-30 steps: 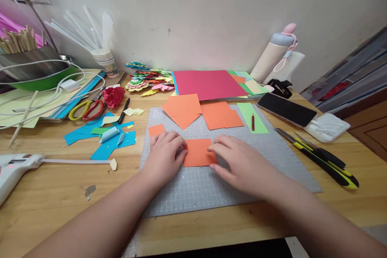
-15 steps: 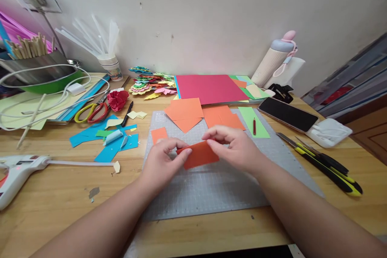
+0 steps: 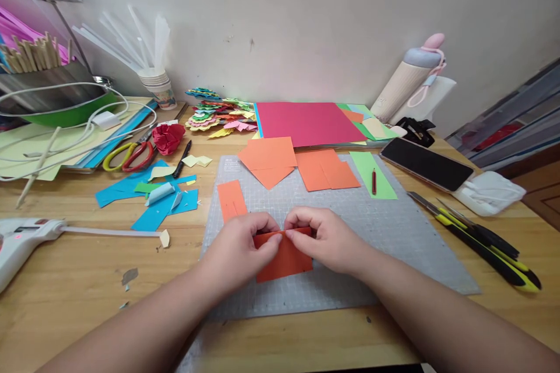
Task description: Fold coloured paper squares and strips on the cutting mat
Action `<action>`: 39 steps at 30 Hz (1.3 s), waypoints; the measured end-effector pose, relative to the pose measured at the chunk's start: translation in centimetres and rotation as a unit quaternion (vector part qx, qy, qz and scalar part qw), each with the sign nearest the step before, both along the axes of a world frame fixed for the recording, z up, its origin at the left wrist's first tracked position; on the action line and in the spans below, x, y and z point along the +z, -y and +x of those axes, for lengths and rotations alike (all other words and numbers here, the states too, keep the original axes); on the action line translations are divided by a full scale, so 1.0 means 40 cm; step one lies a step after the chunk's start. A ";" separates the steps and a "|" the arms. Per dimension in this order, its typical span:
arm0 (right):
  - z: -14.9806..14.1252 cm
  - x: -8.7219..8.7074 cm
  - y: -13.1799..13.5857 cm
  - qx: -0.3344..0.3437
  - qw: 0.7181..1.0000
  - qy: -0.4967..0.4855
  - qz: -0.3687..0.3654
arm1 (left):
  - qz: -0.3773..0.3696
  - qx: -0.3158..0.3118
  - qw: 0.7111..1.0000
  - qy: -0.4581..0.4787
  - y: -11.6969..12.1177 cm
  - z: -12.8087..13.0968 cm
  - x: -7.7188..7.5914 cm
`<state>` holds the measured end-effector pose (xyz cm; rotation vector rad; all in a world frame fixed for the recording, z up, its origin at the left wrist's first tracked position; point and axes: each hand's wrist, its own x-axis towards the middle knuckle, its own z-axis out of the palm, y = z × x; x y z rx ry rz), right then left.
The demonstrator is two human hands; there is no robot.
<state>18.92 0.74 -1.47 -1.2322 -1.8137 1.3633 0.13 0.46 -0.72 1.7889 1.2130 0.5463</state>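
Observation:
Both hands pinch the top edge of a piece of orange paper (image 3: 284,262), which hangs tilted over the grey cutting mat (image 3: 376,256). My left hand (image 3: 245,245) grips it left of centre and my right hand (image 3: 328,242) right beside it, thumbs on the near face and almost touching. The other fingers are partly hidden behind the paper. A small orange strip (image 3: 231,198) lies just beyond my left hand. Farther back on the mat are orange pieces (image 3: 269,157) on the left and more orange pieces (image 3: 328,172) on the right.
A green strip (image 3: 367,178) bears a short pencil (image 3: 374,182). On the right lie a utility knife (image 3: 490,245) and a phone (image 3: 426,164). Leftward are blue scraps (image 3: 164,210), scissors (image 3: 129,154) and a glue gun (image 3: 26,245). A crimson sheet (image 3: 306,122) lies at the back.
The paper has come nearer to me, and my right hand has slid inward along its edge until the two thumbs almost meet. The view has shifted slightly.

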 end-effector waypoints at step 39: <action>0.038 0.028 -0.005 -0.071 0.980 -0.139 -0.123 | -0.118 0.129 0.972 0.157 -0.003 -0.008 0.025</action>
